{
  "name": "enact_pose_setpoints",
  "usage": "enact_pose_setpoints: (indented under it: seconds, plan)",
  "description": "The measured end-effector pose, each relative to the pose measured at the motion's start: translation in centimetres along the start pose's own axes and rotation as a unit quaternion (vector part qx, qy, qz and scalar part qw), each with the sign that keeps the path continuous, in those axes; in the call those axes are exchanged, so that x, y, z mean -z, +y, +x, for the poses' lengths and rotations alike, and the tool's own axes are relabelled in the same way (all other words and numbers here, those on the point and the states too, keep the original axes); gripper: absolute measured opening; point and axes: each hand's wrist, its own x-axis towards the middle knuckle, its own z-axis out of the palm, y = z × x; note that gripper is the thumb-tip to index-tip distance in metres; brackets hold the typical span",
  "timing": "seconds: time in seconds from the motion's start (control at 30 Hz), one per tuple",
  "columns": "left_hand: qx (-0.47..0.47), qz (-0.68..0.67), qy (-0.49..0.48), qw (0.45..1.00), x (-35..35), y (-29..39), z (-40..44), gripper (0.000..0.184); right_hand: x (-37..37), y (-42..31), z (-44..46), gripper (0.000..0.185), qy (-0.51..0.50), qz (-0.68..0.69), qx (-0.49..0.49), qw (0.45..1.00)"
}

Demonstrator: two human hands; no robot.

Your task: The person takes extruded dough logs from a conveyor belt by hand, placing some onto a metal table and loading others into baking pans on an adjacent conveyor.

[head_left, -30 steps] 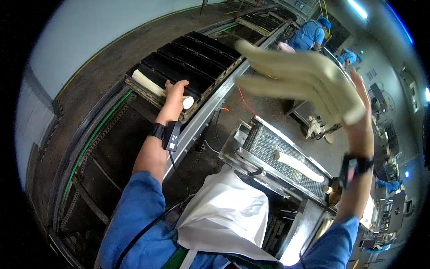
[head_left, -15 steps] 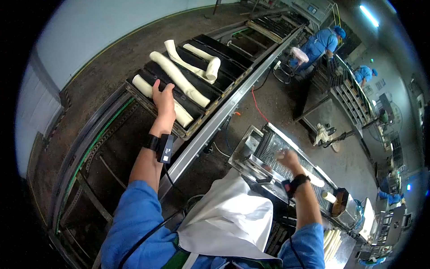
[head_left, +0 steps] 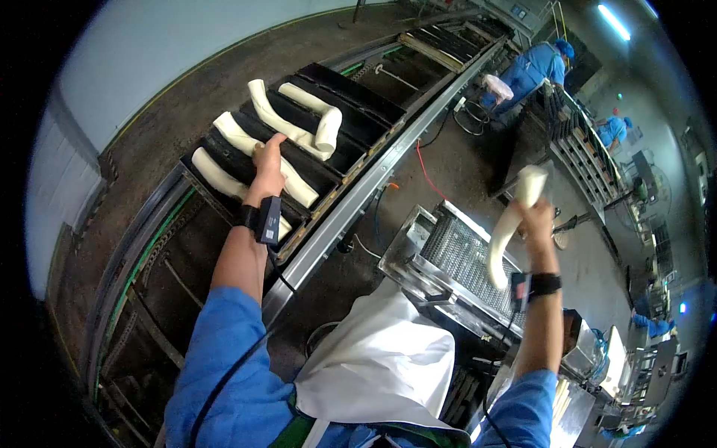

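On the left, my left hand (head_left: 270,170) is closed over the middle of a long pale dough roll (head_left: 237,134), which lies in a slot of a dark, several-slotted baking pan (head_left: 351,89). Nearer to me, another dough roll (head_left: 216,175) lies partly hidden under my wrist. Two bent dough rolls (head_left: 280,123) rest farther along the pan, touching each other. Out to the right, my right hand (head_left: 536,216) grips a curved dough roll (head_left: 506,237) in the air above a metal mesh belt (head_left: 463,250). That roll hangs tilted, slightly blurred at its top.
The pan sits on a railed conveyor (head_left: 388,153) running away to the back. Beyond the mesh belt stands a rack of stacked pans (head_left: 586,153). One co-worker (head_left: 534,75) in blue bends there, another person (head_left: 614,128) farther off. Pale rolls (head_left: 562,399) lie lower right.
My right hand has risen from the mesh belt with a dough roll. My left hand has shifted from the nearest roll to the one beside it. The pan has moved toward me and left.
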Motion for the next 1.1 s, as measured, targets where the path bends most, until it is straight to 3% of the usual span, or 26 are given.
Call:
enact_pose_setpoints:
  seconds: [0.1,0.13,0.2,0.23,0.27,0.3,0.4,0.43,0.47,0.53,0.57,0.6,0.67,0.73,0.83,0.87,0.93,0.97,1.0,1.07,1.1]
  plan:
    - [-0.137,0.133,-0.084,0.978,3.4,-2.2,3.1,0.075,3.0,-8.7,1.6,0.035,-0.009,0.258,0.034,0.966]
    - [-0.145,0.131,-0.088,0.977,3.9,-2.0,3.1,0.069,3.6,-10.7,2.0,0.040,-0.037,0.343,0.049,0.937]
    - [-0.093,0.058,-0.064,0.992,3.8,-1.0,2.0,0.062,3.5,-14.2,1.6,0.055,-0.233,0.538,0.134,0.799]
    - [-0.056,0.009,-0.041,0.998,3.3,-0.2,1.2,0.060,3.3,-15.0,3.0,0.061,-0.228,0.528,0.127,0.808]
    - [-0.229,0.276,-0.116,0.926,5.4,-0.7,2.6,0.061,3.0,-15.6,2.9,0.068,-0.224,0.517,0.126,0.816]
    - [-0.373,0.512,-0.183,0.751,6.9,-1.0,3.4,0.063,2.6,-15.6,3.1,0.075,-0.233,0.492,0.145,0.826]
    - [-0.251,0.490,-0.285,0.785,6.1,3.2,-1.0,0.058,2.5,-13.5,3.2,0.077,-0.256,0.427,0.123,0.859]
    - [0.007,0.197,-0.144,0.970,3.2,5.0,-4.1,0.053,2.4,-12.4,3.1,0.075,-0.280,0.412,0.098,0.861]
    - [-0.050,0.431,-0.092,0.896,2.9,4.6,-1.9,0.054,1.8,-11.2,3.3,0.072,-0.287,0.391,0.064,0.873]
    - [-0.182,0.703,-0.102,0.680,3.3,5.8,-0.9,0.051,0.8,-9.2,2.8,0.067,-0.304,0.334,0.016,0.892]
    - [-0.174,0.719,-0.084,0.668,1.9,6.5,-1.2,0.051,0.4,-8.0,3.2,0.065,-0.311,0.334,-0.005,0.890]
    - [-0.195,0.715,-0.082,0.666,-0.1,7.2,-2.2,0.053,-0.2,-6.9,3.3,0.064,-0.319,0.334,-0.029,0.886]
    - [-0.252,0.578,-0.114,0.768,-2.8,6.1,-2.1,0.060,-1.2,-4.6,3.6,0.058,-0.325,0.333,-0.058,0.883]
    - [-0.201,0.518,-0.188,0.810,-5.2,4.3,-0.9,0.077,-1.4,-3.2,3.4,0.056,-0.330,0.299,-0.074,0.892]
    - [-0.158,0.460,-0.175,0.856,-8.5,3.6,-0.9,0.083,0.2,1.7,4.3,0.051,-0.318,0.253,-0.083,0.910]
    - [-0.023,0.410,-0.199,0.890,-9.0,5.6,-2.4,0.078,1.2,3.2,4.5,0.050,-0.314,0.242,-0.103,0.912]
    - [-0.114,0.333,-0.131,0.927,-8.3,4.6,1.5,0.076,2.6,5.5,4.9,0.052,-0.280,0.206,-0.143,0.927]
    - [-0.180,0.431,-0.034,0.884,-8.2,4.3,2.9,0.076,3.4,7.1,5.0,0.054,-0.257,0.167,-0.186,0.934]
    - [-0.241,0.518,0.067,0.818,-8.0,4.2,4.1,0.075,3.7,10.0,5.3,0.051,-0.223,0.032,-0.133,0.965]
    - [-0.202,0.539,0.109,0.810,-7.1,3.6,6.5,0.078,4.3,15.0,5.8,0.050,-0.166,-0.204,-0.014,0.965]
    - [-0.083,0.506,0.110,0.852,-6.3,3.2,7.7,0.078,4.7,16.5,5.6,0.052,-0.144,-0.300,0.047,0.942]
